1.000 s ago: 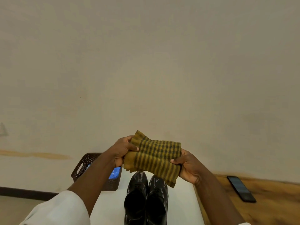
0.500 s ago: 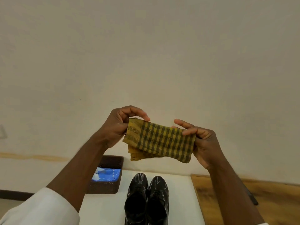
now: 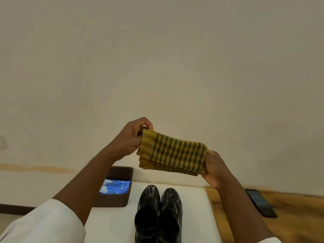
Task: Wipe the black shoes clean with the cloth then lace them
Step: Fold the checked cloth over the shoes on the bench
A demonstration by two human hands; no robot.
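While the folded yellow-and-black checked cloth [image 3: 172, 153] is held up in the air in front of the wall, no contact with the footwear is made. The cloth's left end is pinched by the left hand [image 3: 130, 140], thumb and curled fingers closed on the upper corner; its right end is gripped by the right hand [image 3: 213, 168], fingers wrapped behind the fabric. The cloth's long axis runs left to right between the hands, sloping down toward the right. Directly below it, and nearer the person, the pair of glossy black leather shoes [image 3: 158, 214] is stood side by side, touching, toes pointing away, on the white tabletop [image 3: 112, 225]. Wiping is judged not yet begun; a straight drop of the cloth is called for, and the right hand is seen lower, so nearer the shoes. Laces cannot be made out. Counted: one cloth, two shoes, one dark brown perforated basket [image 3: 121, 174] holding a blue packet [image 3: 115, 187], one black phone [image 3: 261, 203] on the wooden surface [image 3: 296, 216].
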